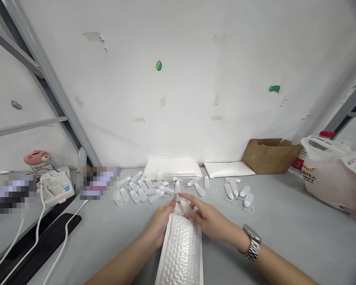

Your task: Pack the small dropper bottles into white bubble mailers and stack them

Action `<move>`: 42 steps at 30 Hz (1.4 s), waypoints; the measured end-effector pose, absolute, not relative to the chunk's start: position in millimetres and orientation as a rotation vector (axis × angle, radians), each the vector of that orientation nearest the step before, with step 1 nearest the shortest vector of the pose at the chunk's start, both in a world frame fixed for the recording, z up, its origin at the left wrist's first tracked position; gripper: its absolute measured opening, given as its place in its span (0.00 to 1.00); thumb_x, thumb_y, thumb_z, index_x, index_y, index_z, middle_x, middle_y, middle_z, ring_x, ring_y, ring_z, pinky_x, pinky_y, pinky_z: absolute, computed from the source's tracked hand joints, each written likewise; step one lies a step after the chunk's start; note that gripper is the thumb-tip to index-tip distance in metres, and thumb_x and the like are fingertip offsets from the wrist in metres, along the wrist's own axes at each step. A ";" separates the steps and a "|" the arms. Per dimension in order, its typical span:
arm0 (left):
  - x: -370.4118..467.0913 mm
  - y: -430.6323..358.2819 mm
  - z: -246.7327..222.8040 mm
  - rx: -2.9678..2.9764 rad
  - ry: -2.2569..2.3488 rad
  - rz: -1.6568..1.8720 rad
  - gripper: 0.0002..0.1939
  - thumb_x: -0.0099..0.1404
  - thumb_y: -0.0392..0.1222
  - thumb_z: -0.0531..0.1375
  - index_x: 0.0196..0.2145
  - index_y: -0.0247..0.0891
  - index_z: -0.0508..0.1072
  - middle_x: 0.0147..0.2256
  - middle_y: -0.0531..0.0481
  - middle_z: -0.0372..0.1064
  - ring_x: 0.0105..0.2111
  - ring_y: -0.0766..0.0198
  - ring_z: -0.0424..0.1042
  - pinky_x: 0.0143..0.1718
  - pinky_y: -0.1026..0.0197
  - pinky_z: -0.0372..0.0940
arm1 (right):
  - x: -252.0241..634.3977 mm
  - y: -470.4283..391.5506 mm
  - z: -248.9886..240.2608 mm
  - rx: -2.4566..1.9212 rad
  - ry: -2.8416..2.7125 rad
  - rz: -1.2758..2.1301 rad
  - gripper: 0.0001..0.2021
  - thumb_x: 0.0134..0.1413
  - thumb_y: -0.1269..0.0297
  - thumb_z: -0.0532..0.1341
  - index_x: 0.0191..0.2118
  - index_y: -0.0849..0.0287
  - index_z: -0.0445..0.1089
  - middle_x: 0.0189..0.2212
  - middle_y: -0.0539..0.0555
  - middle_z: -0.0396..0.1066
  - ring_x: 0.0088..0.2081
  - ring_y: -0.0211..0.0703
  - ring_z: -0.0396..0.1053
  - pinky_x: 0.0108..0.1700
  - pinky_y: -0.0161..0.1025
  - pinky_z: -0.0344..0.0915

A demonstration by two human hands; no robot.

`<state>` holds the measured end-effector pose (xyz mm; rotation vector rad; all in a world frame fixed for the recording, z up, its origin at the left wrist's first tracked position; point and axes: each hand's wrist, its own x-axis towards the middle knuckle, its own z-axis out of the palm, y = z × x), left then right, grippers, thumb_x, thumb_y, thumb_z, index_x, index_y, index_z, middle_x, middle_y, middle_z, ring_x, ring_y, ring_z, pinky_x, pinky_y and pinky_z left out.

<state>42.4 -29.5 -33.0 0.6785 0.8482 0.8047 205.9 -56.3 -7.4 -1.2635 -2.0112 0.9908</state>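
A white bubble mailer (182, 249) lies lengthwise in front of me, its open end facing away. My left hand (163, 219) grips the mailer's left edge near that mouth. At the mouth, my right hand (206, 215) has its fingers curled round a small translucent squeeze bottle (184, 204), partly hidden by the fingers. Just beyond my hands lie several translucent squeeze bottles (142, 194) with tethered caps, loosely spread. A smaller group of the same bottles (229, 191) is to the right.
A stack of white mailers (172, 168) rests against the wall, with another mailer (228, 169) beside it. At right stand an open cardboard box (268, 156) and a filled plastic bag (332, 178). A power strip (57, 186), white cables and a blurred-out item (97, 182) are at left.
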 end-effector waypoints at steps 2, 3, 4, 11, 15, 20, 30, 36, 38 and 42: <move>42.9 -30.4 -31.4 0.687 0.866 0.806 0.20 0.54 0.53 0.60 0.32 0.30 0.73 0.28 0.42 0.74 0.27 0.58 0.72 0.31 0.60 0.63 | 204.9 -56.2 -9.2 -1.272 -1.995 0.988 0.24 0.56 0.70 0.50 0.57 0.43 0.52 0.27 0.46 0.62 0.22 0.33 0.56 0.27 0.33 0.59; 43.0 -30.6 -30.9 0.691 0.869 0.813 0.19 0.54 0.53 0.60 0.32 0.30 0.73 0.28 0.42 0.74 0.26 0.58 0.72 0.30 0.60 0.63 | 204.4 -55.9 -10.3 -1.270 -1.985 0.991 0.24 0.56 0.69 0.51 0.57 0.43 0.51 0.26 0.46 0.61 0.22 0.33 0.57 0.27 0.34 0.60; 42.9 -30.4 -30.7 0.696 0.865 0.819 0.19 0.54 0.52 0.60 0.33 0.31 0.73 0.28 0.43 0.74 0.27 0.58 0.72 0.31 0.60 0.63 | 204.0 -55.6 -11.5 -1.265 -1.979 0.990 0.24 0.56 0.68 0.51 0.58 0.44 0.50 0.27 0.46 0.61 0.23 0.34 0.58 0.28 0.34 0.61; 42.0 -28.0 -31.1 0.727 0.884 0.835 0.15 0.55 0.47 0.60 0.34 0.32 0.74 0.29 0.45 0.74 0.29 0.59 0.72 0.32 0.62 0.62 | 202.2 -57.3 -17.9 -1.239 -2.120 0.726 0.33 0.53 0.77 0.52 0.60 0.42 0.43 0.36 0.52 0.63 0.40 0.42 0.63 0.43 0.43 0.63; 43.6 -30.5 -30.9 0.714 0.896 0.828 0.12 0.57 0.44 0.59 0.33 0.32 0.74 0.27 0.46 0.74 0.28 0.60 0.72 0.30 0.63 0.62 | 199.1 -61.1 -19.4 -1.187 -2.294 0.539 0.35 0.50 0.84 0.49 0.60 0.42 0.45 0.36 0.53 0.60 0.38 0.41 0.62 0.41 0.40 0.63; 44.3 -31.0 -28.1 0.668 0.866 0.800 0.12 0.60 0.42 0.55 0.36 0.31 0.73 0.31 0.44 0.75 0.32 0.58 0.73 0.35 0.61 0.63 | 198.9 -64.1 -16.7 -1.180 -2.385 0.444 0.34 0.49 0.83 0.48 0.59 0.45 0.48 0.37 0.54 0.59 0.34 0.41 0.61 0.37 0.38 0.63; 41.4 -26.2 -29.8 0.574 0.806 0.793 0.12 0.61 0.40 0.54 0.38 0.30 0.72 0.32 0.43 0.75 0.32 0.58 0.74 0.35 0.60 0.65 | 197.0 -58.3 -23.1 -1.208 -2.348 0.132 0.24 0.54 0.75 0.52 0.57 0.51 0.55 0.34 0.55 0.64 0.35 0.44 0.60 0.38 0.44 0.62; 41.5 -27.6 -22.4 0.547 0.855 0.764 0.16 0.62 0.43 0.53 0.42 0.28 0.70 0.31 0.42 0.75 0.30 0.57 0.74 0.33 0.60 0.65 | 198.6 -57.9 -23.1 -1.220 -1.978 0.446 0.25 0.56 0.73 0.50 0.59 0.50 0.47 0.38 0.54 0.64 0.39 0.42 0.63 0.43 0.44 0.64; 41.3 -27.0 -21.2 0.552 0.847 0.762 0.18 0.63 0.44 0.52 0.43 0.29 0.70 0.32 0.42 0.75 0.31 0.57 0.74 0.35 0.60 0.65 | 197.3 -58.0 -22.7 -1.216 -1.814 0.661 0.26 0.57 0.72 0.49 0.59 0.48 0.45 0.40 0.53 0.63 0.38 0.40 0.64 0.43 0.42 0.65; 40.8 -25.8 -20.8 0.545 0.894 0.768 0.19 0.63 0.45 0.51 0.45 0.29 0.70 0.32 0.42 0.75 0.32 0.56 0.74 0.35 0.60 0.65 | 195.7 -56.1 -22.4 -1.192 -1.695 0.828 0.24 0.56 0.70 0.51 0.58 0.48 0.50 0.38 0.52 0.63 0.36 0.39 0.64 0.42 0.41 0.64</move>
